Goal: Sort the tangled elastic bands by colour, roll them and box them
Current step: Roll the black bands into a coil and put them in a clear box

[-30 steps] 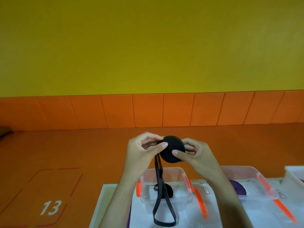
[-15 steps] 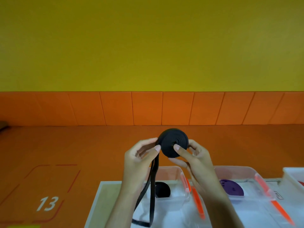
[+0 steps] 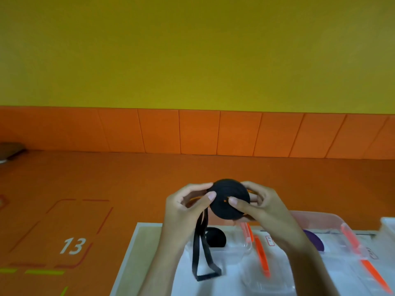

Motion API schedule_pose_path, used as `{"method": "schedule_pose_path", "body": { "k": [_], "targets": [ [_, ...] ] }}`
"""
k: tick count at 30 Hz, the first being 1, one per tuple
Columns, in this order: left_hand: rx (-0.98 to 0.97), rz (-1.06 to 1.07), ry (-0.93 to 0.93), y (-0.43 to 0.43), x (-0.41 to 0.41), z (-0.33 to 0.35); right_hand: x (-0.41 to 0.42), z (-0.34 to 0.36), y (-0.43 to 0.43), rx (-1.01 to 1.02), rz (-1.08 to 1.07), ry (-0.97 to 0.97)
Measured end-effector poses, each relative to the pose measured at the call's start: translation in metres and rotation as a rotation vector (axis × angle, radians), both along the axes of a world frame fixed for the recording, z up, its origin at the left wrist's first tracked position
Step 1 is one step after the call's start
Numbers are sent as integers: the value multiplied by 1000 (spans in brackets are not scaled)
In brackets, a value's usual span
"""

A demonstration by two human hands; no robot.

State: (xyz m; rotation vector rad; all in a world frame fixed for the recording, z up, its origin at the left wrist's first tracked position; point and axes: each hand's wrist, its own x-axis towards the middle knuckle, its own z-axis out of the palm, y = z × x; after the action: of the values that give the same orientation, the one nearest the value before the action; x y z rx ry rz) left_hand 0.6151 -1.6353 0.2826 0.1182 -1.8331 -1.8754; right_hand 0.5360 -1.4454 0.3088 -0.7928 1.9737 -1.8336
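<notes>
Both hands are up in the air above the worktop (image 3: 145,242), so there is open room under them. The left hand (image 3: 186,208) and the right hand (image 3: 263,206) sit close on each side of the black roll (image 3: 228,199), with only a thin gap between them. A loose black band (image 3: 201,253) hangs down from the roll, below the left hand, over the first clear box (image 3: 245,247). It blocks a straight way down there. A rolled black band (image 3: 215,237) lies in that box. The second clear box (image 3: 316,216) holds a purple roll (image 3: 314,242) and is partly under the right arm. Orange clips (image 3: 261,255) lie between the two boxes. Left of the hands, the way is open over the orange floor (image 3: 128,178).
</notes>
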Motion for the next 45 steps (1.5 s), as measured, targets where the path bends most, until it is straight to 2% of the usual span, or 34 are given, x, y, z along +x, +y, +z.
{"method": "schedule_pose_path", "body": {
  "k": [4,10,18,24,28,31,37,40,43,45],
  "targets": [
    [39,20,-7,-2,0,-5,1,-2,-1,-46,-47,-102],
    [26,-22,-71,-3,-1,-5,1,-3,-2,8,-105,-178],
    [-132,-62,-20,-9,-3,1,1,-9,-5,-104,-143,-196],
    [-62,-122,-6,-18,0,1,-3,-11,-13,-187,-160,-204],
    [-107,44,82,-13,-3,3,0,-15,-26,-268,-198,-223],
    [-21,116,123,-10,-5,2,1,-15,-32,-346,-227,-217],
    [40,-38,93,-23,-2,-5,1,-21,-35,-396,-167,-227],
    [15,-41,80,-29,-3,-6,-1,-20,-30,-288,-141,-145],
    [-141,-12,77,-37,-3,-6,-9,-12,-25,77,-123,81],
    [-210,-16,57,-37,-5,-7,-11,-3,-25,238,-45,127]
  ]
}}
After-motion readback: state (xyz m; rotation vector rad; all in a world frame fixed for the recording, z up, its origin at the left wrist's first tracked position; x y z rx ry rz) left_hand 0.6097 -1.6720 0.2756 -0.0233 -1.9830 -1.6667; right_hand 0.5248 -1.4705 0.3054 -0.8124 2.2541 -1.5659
